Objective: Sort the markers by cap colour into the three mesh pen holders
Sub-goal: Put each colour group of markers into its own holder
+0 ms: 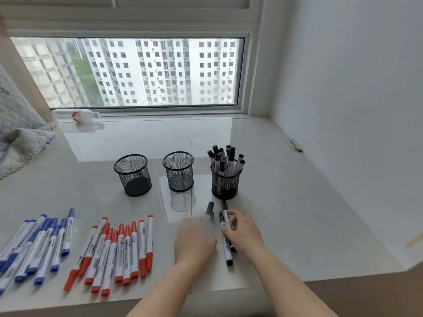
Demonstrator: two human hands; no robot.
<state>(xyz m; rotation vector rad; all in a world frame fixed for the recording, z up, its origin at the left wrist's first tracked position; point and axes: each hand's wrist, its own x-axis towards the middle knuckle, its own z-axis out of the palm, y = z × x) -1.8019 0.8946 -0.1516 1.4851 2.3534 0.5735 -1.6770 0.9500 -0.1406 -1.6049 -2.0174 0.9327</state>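
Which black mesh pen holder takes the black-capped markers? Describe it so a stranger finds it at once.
Under the wide window, three black mesh pen holders stand in a row on the glossy white ledge. Take the rightmost holder, just beyond the right hand. It alone is crammed with black-capped markers; the other two holders stand empty.

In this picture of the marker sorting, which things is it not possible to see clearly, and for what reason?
- Left hand, head view: motion blur; whether it grips the black marker is unclear.
- Black markers under the right hand: their count is hidden by the fingers.
- Blue markers: cut off by the left edge.
- Marker labels: too small and blurred to read.
- Green items by the wall: too small to identify.
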